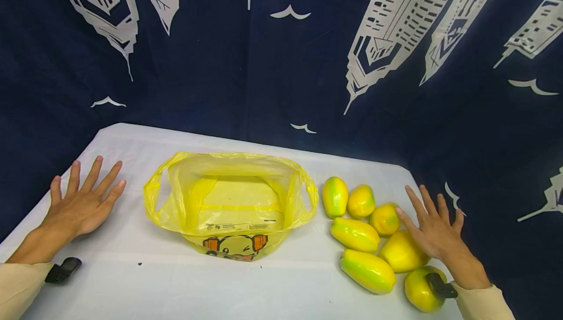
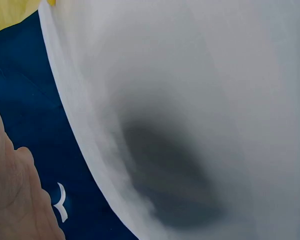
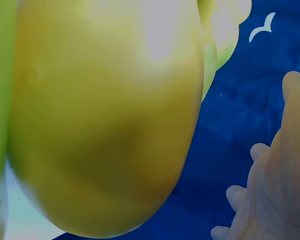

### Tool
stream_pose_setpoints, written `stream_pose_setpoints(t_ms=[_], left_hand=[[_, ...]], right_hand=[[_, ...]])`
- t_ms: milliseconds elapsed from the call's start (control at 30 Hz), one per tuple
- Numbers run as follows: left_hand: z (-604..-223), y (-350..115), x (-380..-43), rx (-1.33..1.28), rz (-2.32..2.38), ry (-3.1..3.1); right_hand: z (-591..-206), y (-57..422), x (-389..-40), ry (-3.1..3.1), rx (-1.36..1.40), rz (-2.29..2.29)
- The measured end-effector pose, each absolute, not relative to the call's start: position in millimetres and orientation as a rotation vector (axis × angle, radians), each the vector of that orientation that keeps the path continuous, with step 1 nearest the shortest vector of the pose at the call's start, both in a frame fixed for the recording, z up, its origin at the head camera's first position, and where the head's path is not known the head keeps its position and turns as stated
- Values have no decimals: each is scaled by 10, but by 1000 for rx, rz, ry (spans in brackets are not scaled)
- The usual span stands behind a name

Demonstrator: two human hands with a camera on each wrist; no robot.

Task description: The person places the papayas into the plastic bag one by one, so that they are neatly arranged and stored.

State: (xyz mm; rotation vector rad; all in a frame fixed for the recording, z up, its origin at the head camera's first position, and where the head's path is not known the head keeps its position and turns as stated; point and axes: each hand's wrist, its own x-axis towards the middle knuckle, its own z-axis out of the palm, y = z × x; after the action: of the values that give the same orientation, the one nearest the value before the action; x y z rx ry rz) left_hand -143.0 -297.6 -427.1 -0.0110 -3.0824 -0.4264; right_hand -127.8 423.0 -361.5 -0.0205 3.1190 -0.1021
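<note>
A yellow plastic bag stands with its mouth wide open in the middle of the white table, its loop handles spread to both sides and a cartoon face on its front. Left of the bag, my left hand is spread flat with nothing in it. Several glossy yellow-green fruits, some long like papayas and some rounder, lie grouped to the right of the bag. My right hand is spread beside the group, fingers straight, holding nothing. One large yellow fruit fills much of the right wrist view.
The white tablecloth covers the table and carries a few dark specks. Behind it hangs a dark blue curtain with white buildings and birds. Each wrist wears a black device, the right one overlapping the nearest round fruit in the head view.
</note>
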Motion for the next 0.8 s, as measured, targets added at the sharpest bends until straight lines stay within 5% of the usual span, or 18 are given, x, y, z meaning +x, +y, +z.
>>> stream_pose_setpoints(t_ms=[800], left_hand=[[-4097, -2858, -1449, -37, -573, -3060]], right_hand=[[-3568, 4146, -1286, 3139, -82, -136]])
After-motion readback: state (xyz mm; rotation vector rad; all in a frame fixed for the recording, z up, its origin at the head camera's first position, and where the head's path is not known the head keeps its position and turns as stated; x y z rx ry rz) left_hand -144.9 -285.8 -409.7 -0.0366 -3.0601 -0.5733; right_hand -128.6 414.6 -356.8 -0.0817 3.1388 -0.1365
